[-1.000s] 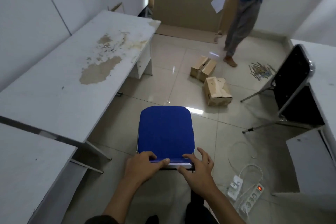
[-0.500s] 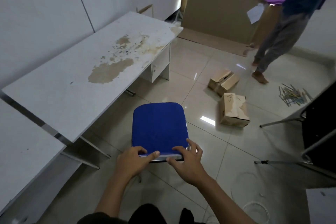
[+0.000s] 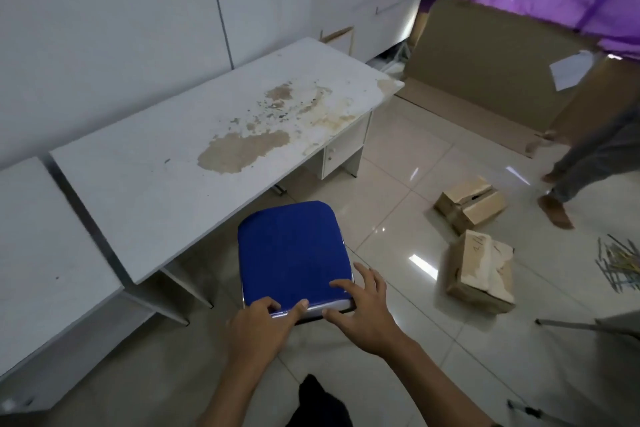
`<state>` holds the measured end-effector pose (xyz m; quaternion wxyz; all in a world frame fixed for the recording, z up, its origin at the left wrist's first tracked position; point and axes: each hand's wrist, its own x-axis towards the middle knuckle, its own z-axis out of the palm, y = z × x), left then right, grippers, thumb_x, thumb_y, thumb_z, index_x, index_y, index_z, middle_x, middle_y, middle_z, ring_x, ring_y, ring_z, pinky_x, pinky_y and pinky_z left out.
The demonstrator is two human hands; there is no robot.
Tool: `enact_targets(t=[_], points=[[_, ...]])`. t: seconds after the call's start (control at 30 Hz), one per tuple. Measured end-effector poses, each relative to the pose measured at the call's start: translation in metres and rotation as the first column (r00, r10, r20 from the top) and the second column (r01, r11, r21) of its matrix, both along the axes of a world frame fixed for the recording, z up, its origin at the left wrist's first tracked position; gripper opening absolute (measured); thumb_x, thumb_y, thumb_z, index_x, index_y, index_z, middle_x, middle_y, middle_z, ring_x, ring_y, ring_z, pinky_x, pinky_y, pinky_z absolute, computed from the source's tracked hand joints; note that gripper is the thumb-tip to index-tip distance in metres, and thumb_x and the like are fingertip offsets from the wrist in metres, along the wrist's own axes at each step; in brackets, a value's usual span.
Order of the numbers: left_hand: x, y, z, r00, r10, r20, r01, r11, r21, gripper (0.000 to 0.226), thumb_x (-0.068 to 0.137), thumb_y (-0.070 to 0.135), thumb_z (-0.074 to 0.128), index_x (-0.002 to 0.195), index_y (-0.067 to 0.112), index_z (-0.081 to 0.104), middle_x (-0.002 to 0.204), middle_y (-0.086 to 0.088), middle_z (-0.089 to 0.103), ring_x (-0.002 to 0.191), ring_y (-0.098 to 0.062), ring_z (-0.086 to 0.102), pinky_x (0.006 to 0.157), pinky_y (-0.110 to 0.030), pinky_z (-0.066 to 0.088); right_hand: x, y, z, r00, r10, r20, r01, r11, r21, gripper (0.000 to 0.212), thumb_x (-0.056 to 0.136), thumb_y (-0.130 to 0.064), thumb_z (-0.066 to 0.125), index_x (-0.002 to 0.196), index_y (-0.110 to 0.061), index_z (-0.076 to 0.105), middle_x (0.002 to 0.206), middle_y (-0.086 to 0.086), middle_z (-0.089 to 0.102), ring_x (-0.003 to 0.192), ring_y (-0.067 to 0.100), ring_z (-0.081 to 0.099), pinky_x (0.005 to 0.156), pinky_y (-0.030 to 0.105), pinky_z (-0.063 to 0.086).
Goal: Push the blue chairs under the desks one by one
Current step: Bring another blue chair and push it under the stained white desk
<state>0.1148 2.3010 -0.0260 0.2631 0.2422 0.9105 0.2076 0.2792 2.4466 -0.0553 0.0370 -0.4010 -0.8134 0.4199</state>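
A blue padded chair [image 3: 292,253] stands on the tiled floor, right beside the front edge of a white desk [image 3: 173,184] whose top has brown peeled patches. My left hand [image 3: 265,326] grips the chair's near chrome edge, thumb on top. My right hand [image 3: 363,308] rests on the same edge at the right corner, fingers spread over the blue padding. The chair's legs are hidden under its blue padding.
A second white desk [image 3: 45,253] adjoins at the left. Two torn cardboard boxes [image 3: 479,270] lie on the floor to the right, with a pile of thin sticks [image 3: 620,263] beyond. A person's legs [image 3: 581,170] stand at the far right. Chair legs [image 3: 588,324] jut in at the right edge.
The chair has moved left toward the stained desk, and my view has swung left with it. Both hands stay on its near edge. The other person has stepped further right.
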Motion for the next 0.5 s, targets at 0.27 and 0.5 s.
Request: enact_targets(t=[0.27, 0.5], points=[[0.001, 0.062, 0.009, 0.99, 0.144, 0.0, -0.143, 0.988, -0.057, 0.064, 0.08, 0.09, 0.053, 0.099, 0.031, 0.069, 0.083, 0.016, 0.064, 0.073, -0.001, 0.058, 0.057, -0.021, 0.038, -0.032, 0.09, 0.007, 0.985, 0.173, 0.012, -0.173, 0.985, 0.024, 0.059, 0.077, -0.058, 0.072, 0.132, -0.05, 0.052, 0.17, -0.011, 0.004, 0.156, 0.018, -0.015, 0.122, 0.051, 0.024], [-0.002, 0.093, 0.012, 0.978, 0.205, -0.038, -0.207, 0.976, -0.061, 0.066, 0.08, 0.091, 0.051, 0.093, 0.029, 0.069, 0.078, 0.014, 0.065, 0.074, -0.005, 0.062, 0.074, -0.032, 0.057, -0.056, 0.137, 0.009, 0.96, 0.273, 0.059, -0.273, 0.962, -0.009, 0.062, 0.078, -0.059, 0.071, 0.135, -0.046, 0.053, 0.171, -0.009, 0.005, 0.156, 0.017, -0.014, 0.123, 0.051, 0.021]])
